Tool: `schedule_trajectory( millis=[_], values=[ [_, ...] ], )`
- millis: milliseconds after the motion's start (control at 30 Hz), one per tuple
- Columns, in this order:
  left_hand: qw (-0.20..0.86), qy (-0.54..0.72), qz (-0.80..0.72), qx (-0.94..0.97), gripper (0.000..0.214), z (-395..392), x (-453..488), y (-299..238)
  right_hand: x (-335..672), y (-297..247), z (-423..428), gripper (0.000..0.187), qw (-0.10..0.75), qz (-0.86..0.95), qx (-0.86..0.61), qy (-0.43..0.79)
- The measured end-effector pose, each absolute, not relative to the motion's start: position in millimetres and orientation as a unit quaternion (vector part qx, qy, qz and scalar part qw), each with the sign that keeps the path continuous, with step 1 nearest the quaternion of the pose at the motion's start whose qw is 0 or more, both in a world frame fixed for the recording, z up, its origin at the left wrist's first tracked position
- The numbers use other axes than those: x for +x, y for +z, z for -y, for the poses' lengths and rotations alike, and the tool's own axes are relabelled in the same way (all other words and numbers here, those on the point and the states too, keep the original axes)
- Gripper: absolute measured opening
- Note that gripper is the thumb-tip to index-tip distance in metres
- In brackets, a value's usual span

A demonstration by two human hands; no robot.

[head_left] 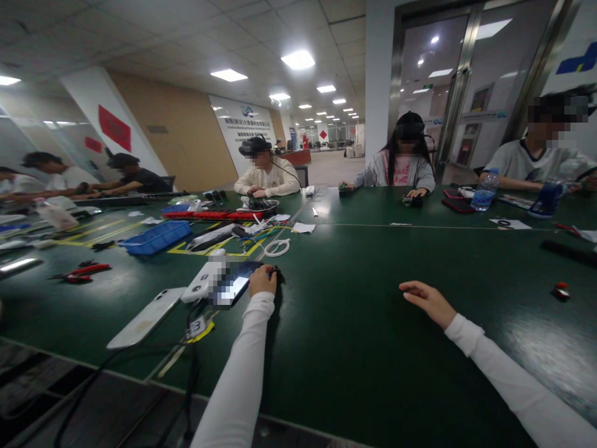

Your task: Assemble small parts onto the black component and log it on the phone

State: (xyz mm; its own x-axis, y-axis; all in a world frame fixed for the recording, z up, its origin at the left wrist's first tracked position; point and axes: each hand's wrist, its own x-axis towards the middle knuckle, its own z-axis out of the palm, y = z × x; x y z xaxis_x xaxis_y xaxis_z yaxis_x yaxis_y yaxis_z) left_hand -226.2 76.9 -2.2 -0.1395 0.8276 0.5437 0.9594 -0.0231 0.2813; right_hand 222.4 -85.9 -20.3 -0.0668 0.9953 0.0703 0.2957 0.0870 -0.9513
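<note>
My left hand [263,281] rests on the green table [336,323], its fingers curled over a small black object [278,274] that is mostly hidden. Just left of that hand lies a dark phone [240,285] with a lit, partly blurred screen. Beside the phone is a white device [203,281] with a round lens-like spot. A white phone [147,317] lies face down nearer to me. Out to the right, my right hand [429,302] hovers over or rests lightly on the table, fingers stretched out and holding nothing.
A blue tray [157,238], red-handled pliers [86,271] and a coiled white cable [277,247] lie to the left. Black cables [192,373] hang over the near edge. A small red-and-black item [560,291] is at right. Several people sit around the table; a water bottle [485,191] stands far right.
</note>
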Motion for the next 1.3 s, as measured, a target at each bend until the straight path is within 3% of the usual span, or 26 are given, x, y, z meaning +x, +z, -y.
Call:
schedule_trajectory(
  millis=[1300],
  values=[
    [0.049, -0.317, 0.62, -0.716, 0.023, -80.5, -224.7, -3.0, 219.7, -16.7, 87.1, 0.027, 0.411, 0.619, -0.538, 0.398]
  ],
)
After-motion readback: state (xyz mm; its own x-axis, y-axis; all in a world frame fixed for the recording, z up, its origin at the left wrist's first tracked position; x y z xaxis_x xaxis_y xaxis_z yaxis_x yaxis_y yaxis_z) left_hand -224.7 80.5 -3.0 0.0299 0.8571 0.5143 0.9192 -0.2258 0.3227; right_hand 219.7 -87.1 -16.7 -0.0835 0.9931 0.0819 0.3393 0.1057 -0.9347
